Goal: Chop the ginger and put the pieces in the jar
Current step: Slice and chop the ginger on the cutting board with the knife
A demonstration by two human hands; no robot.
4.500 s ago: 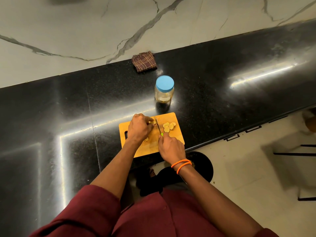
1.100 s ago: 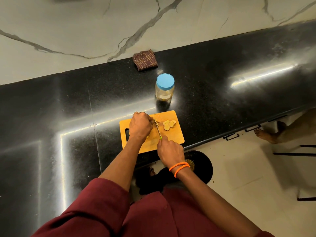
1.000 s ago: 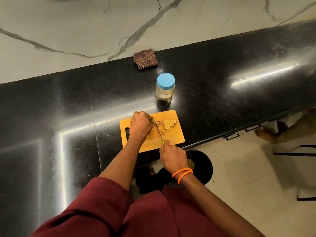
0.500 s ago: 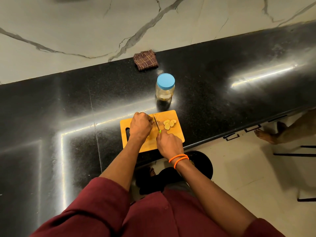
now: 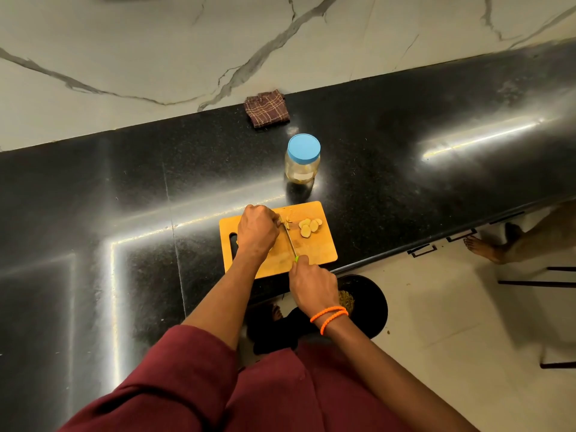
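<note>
Hands with knife and ginger over cutting board

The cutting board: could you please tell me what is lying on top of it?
On the cutting board: ginger slices, the knife blade, and the left hand gripping the ginger piece, mostly covered.

A few pale round ginger slices lie flat in a small overlapping cluster on the far right part of the wooden cutting board. The uncut ginger piece sits just left of them, mostly hidden. The thin knife runs from its green handle end up to that piece. Beyond the board's far edge, the clear jar stands upright on the black surface, its blue lid on.
</note>
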